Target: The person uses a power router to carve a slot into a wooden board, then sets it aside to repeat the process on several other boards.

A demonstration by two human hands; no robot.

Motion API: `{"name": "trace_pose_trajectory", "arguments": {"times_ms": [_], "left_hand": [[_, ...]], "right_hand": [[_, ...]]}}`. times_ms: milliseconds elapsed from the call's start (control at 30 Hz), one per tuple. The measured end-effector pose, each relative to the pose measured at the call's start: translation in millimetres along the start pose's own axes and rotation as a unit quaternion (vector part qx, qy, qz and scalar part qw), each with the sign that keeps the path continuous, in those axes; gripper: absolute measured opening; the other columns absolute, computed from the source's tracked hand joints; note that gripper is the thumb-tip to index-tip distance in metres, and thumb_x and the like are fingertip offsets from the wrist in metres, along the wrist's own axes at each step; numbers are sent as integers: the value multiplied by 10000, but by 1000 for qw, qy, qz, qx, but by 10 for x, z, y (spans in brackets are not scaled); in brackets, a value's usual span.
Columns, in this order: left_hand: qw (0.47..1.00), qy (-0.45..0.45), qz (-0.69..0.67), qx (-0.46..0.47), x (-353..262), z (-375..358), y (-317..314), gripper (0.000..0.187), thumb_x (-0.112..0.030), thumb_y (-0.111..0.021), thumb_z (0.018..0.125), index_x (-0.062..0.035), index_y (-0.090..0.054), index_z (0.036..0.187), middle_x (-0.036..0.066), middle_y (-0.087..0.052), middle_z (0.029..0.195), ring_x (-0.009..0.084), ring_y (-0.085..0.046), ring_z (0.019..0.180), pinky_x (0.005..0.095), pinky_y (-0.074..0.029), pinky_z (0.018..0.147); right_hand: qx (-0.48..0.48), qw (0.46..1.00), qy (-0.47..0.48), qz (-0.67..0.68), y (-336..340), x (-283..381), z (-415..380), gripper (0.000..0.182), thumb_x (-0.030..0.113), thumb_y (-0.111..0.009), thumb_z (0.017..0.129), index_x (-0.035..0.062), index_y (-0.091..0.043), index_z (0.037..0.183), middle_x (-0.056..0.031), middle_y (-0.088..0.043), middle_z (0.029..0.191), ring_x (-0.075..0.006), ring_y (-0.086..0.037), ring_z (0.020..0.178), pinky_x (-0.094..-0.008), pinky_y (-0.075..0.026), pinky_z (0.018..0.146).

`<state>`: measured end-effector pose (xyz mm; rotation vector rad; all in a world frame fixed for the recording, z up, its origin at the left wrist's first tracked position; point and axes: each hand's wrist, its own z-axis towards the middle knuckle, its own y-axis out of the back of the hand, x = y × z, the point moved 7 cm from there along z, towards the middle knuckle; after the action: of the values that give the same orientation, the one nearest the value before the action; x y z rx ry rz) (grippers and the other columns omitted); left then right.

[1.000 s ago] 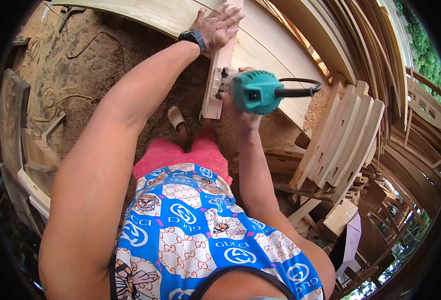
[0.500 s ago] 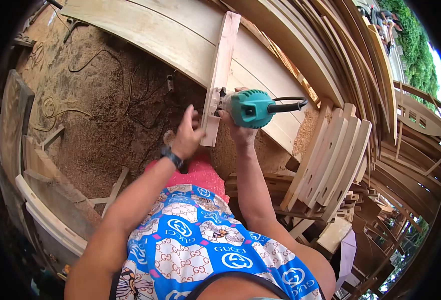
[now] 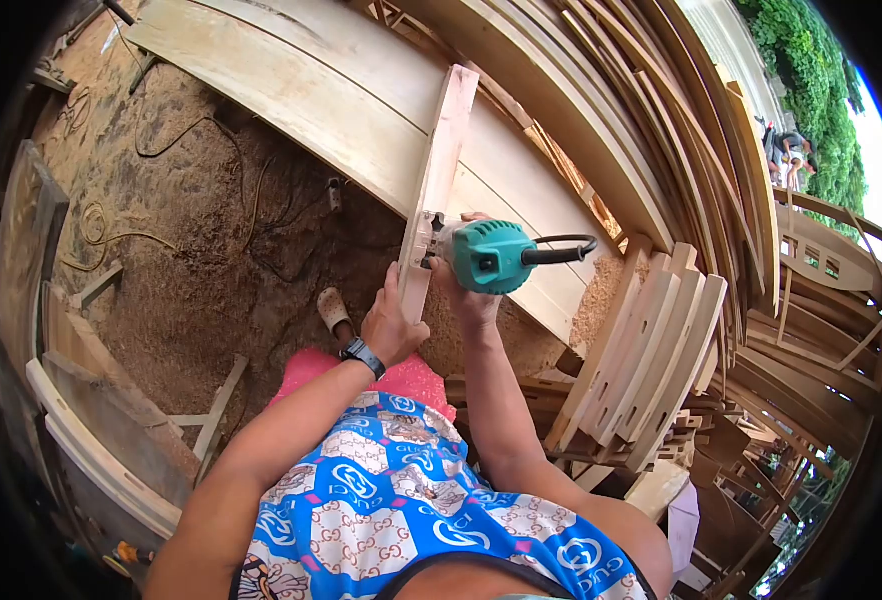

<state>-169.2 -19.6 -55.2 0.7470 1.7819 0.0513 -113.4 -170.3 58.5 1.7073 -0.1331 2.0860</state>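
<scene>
A pale wooden board [image 3: 446, 150] lies across the long plank bench, its near end jutting past the bench edge toward me. My left hand [image 3: 391, 328], with a watch on the wrist, is closed around that near end. My right hand [image 3: 468, 298] wraps the body of a teal corded trim router [image 3: 494, 257], fingers curled round behind it. The router lies sideways, with its base against the board's side. Its bit is hidden. The black cord [image 3: 561, 253] bends back from the motor end.
The plank bench [image 3: 301, 110] runs diagonally ahead. Slotted wooden rails [image 3: 651, 350] are stacked at right, beside long curved boards [image 3: 651, 130]. Sawdust and loose cables [image 3: 251, 200] cover the floor at left. Other people [image 3: 789, 155] are far off at upper right.
My left hand has moved from beside the board, fingers apart, to gripping its near end. The router stays in my right hand against the board. The view has shifted slightly.
</scene>
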Motion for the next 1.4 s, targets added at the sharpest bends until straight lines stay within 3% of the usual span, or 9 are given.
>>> {"name": "trace_pose_trajectory", "arguments": {"times_ms": [100,233,367,433,533,667,1167,1233,1400], "left_hand": [[1000,-18,1,-11,18,-19,15,1152,-172,-754,693,-45,-88,1624,335,-545,1280,523,-603,1118,552,-526,973],[1000,-9,15,-9,-58,-42,60,1152,-186,-753,694,-47,-91,1625,329,-546,1273,518,-609,1110,549,-528,970],[999,24,33,8,-53,-42,89,1156,-199,-757,695,-49,-88,1626,327,-550,1262,513,-617,1103,544,-533,962],[999,34,37,12,-73,-41,113,1156,-202,-758,696,-50,-89,1626,327,-551,1260,511,-619,1103,543,-534,960],[998,46,37,18,-68,-48,142,1153,-199,-758,699,-48,-89,1626,329,-552,1260,509,-621,1103,543,-535,958],[999,45,28,9,-43,-56,137,1150,-191,-749,695,-57,-89,1627,332,-547,1280,508,-620,1109,544,-534,960],[997,61,54,-5,-33,-84,241,1136,-195,-734,682,-59,-117,1626,313,-589,1229,502,-633,1085,548,-527,959],[996,63,59,-10,-15,-75,250,1127,-198,-724,680,-56,-126,1625,309,-603,1229,499,-649,1059,549,-535,936],[997,61,54,-6,-6,-83,241,1127,-203,-725,681,-62,-124,1624,328,-604,1196,509,-650,1030,557,-535,925]], "right_hand": [[9,1000,-23,-16,11,-217,203,616,170,-894,681,61,-624,1224,-103,-604,1266,-262,-573,1192,-429,-449,1068],[-13,981,110,-160,12,-214,635,529,143,-902,668,30,-686,1138,-89,-678,1144,-278,-644,1070,-424,-494,1004],[-8,980,99,-171,-21,-437,1169,434,199,-860,633,81,-705,1020,-69,-700,1020,-314,-653,951,-446,-498,914],[-11,978,106,-180,-75,-335,1443,381,167,-844,636,70,-707,978,-45,-715,960,-253,-674,918,-400,-517,892],[-44,998,51,-16,-150,-333,1782,320,67,-798,657,63,-711,965,-11,-714,828,-161,-684,765,-327,-543,744],[-34,997,43,-50,-183,-387,2213,255,114,-824,648,69,-736,883,-18,-719,809,-157,-682,760,-335,-543,754],[-20,998,40,-41,-326,-626,2949,327,78,-823,620,30,-728,929,-53,-719,878,-207,-680,816,-362,-542,791],[-26,998,19,53,-355,-680,3000,336,69,-829,604,67,-746,930,-18,-726,885,-172,-682,800,-342,-537,787],[-17,998,51,-12,-352,-783,3072,365,61,-832,598,50,-738,950,-23,-727,901,-191,-685,830,-343,-534,807]]}}
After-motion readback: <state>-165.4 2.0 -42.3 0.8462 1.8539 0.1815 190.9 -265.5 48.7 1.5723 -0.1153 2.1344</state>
